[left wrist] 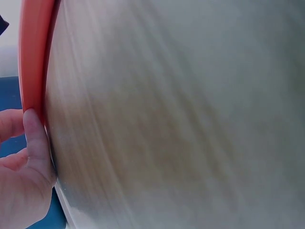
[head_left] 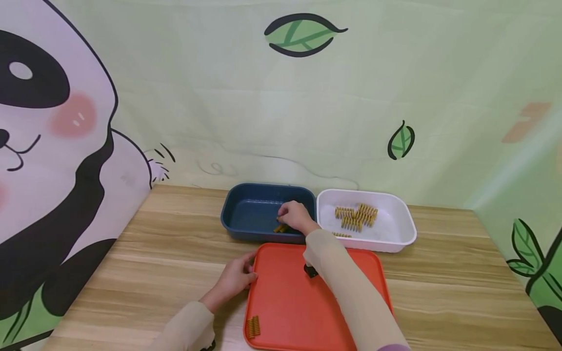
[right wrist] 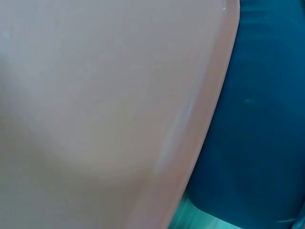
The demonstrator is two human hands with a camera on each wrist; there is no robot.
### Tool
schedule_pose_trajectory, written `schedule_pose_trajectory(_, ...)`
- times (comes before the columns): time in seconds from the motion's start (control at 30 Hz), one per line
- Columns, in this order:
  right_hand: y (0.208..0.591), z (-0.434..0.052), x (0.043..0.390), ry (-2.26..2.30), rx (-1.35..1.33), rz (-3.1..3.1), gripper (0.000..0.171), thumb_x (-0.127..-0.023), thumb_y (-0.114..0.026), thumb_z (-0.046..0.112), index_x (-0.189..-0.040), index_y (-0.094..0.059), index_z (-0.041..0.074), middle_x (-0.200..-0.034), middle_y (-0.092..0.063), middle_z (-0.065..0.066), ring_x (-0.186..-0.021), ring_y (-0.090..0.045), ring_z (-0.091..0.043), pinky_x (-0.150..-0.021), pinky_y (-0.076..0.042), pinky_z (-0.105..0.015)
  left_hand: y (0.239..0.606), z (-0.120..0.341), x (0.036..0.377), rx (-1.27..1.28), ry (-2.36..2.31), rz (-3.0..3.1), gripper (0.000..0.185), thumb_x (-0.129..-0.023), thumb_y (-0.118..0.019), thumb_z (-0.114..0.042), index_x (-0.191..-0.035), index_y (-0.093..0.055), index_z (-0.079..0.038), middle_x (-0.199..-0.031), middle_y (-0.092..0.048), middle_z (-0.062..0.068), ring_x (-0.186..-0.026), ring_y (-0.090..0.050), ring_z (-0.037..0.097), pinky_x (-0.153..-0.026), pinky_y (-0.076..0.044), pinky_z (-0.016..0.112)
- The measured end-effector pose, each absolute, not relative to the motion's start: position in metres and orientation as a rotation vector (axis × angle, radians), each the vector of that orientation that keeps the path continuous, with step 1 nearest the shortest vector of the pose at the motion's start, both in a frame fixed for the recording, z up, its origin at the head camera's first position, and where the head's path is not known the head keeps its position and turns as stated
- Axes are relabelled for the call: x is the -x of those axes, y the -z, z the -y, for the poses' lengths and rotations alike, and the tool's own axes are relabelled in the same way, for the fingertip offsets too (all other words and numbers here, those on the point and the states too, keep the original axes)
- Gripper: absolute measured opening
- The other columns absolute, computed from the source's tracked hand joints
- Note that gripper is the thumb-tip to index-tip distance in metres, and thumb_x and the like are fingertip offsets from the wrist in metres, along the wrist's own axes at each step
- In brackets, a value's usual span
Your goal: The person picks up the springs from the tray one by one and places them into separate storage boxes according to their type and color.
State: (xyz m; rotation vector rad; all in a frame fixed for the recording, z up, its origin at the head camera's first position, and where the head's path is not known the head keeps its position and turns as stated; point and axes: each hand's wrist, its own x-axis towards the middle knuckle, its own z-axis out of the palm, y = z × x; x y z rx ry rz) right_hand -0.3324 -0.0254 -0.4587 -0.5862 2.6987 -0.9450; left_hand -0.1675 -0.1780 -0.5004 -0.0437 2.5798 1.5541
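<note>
1. left hand (head_left: pixel 234 279) is pinching the orange tray (head_left: pixel 285 302) edge at 9 o'clock, steadying it
2. one gold spring (head_left: pixel 252 327) left on the tray, down at 7 o'clock
3. right hand (head_left: pixel 296 217) is inside the blue bin (head_left: pixel 246 214), fingers curled over springs (head_left: pixel 281 228) at its 5 o'clock corner, can't tell if it's let go
4. white bin (head_left: pixel 395 219) at 3 o'clock already holds a spring pile (head_left: pixel 356 217), so I'd guess sorting's nearly done

Light wood-grain counter (head_left: pixel 461 273) with long streaks. Behind and at both sides, pale green cartoon backdrop (head_left: pixel 246 112): big panda (head_left: pixel 48 161) at left, green leaves (head_left: pixel 303 35) above, bamboo sprig (head_left: pixel 537 273) at right. Soft, even light.
</note>
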Motion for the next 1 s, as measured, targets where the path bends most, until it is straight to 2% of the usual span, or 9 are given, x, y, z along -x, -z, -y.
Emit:
schedule_pose_trajectory(0.13, 0.4574, 0.0248, 0.3325, 0.988, 0.604, -2.697, 0.015, -0.078, -0.063, 0.011, -0.092, -0.066, 0.005, -0.088, -0.064, -0.007, -0.076, -0.054, -0.017, -0.070, -0.048, -0.027, 0.5004, 0.1775, 0.1677, 0.043, -1.555, -2.579, 0.054, -0.077, -0.058, 0.006, -0.128, -0.042, 0.003, -0.072, -0.048, 0.006, -0.054, -0.046, 0.011, -0.047, -0.047, 0.024)
schedule_pose_trajectory(0.37, 0.4553, 0.0229, 0.3318, 1.126, 0.584, -2.670, 0.021, -0.077, -0.064, 0.012, -0.097, -0.061, 0.006, -0.075, -0.055, -0.006, -0.065, -0.048, -0.017, -0.060, -0.041, -0.024, 0.4987, 0.1765, 0.1671, 0.034, -1.565, -2.583, 0.052, -0.077, -0.057, 0.007, -0.127, -0.042, 0.005, -0.072, -0.048, 0.007, -0.056, -0.046, 0.012, -0.047, -0.047, 0.024)
schedule_pose_trajectory(0.63, 0.4517, 0.0190, 0.3294, 1.223, 0.579, -2.633, 0.025, -0.078, -0.065, 0.014, -0.100, -0.058, 0.004, -0.077, -0.052, -0.006, -0.067, -0.047, -0.018, -0.060, -0.040, -0.026, 0.4993, 0.1762, 0.1673, 0.031, -1.572, -2.579, 0.052, -0.077, -0.057, 0.007, -0.126, -0.042, 0.005, -0.072, -0.048, 0.006, -0.055, -0.045, 0.011, -0.046, -0.047, 0.024)
schedule_pose_trajectory(1.0, 0.4497, 0.0168, 0.3242, 1.283, 0.640, -2.611, 0.011, -0.078, -0.065, 0.018, -0.086, -0.062, 0.011, -0.073, -0.054, -0.002, -0.068, -0.047, -0.016, -0.060, -0.040, -0.023, 0.4988, 0.1769, 0.1664, 0.011, -1.573, -2.585, 0.052, -0.077, -0.057, 0.006, -0.126, -0.042, 0.005, -0.072, -0.048, 0.006, -0.057, -0.046, 0.011, -0.046, -0.047, 0.023)
